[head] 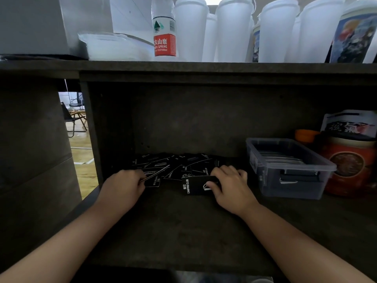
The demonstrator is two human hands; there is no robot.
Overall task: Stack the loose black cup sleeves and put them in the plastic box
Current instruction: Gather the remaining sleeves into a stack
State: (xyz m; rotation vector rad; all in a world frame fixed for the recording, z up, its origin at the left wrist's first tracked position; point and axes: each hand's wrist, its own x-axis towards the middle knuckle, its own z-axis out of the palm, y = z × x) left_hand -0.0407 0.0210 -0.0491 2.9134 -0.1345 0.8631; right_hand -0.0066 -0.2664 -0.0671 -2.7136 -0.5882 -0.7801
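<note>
Black cup sleeves (195, 185) in both hands (230, 186)

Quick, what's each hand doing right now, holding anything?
Left hand: pinching one cup sleeve by its edge, tilted up off the loose pile.
Right hand: gripping a small stack of sleeves.

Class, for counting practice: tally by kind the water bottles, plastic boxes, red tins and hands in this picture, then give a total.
Water bottle: 1
Plastic box: 1
Red tin: 1
Hands: 2, the left hand pinching a tilted sleeve, the right hand holding a front sleeve
Total: 5
</note>
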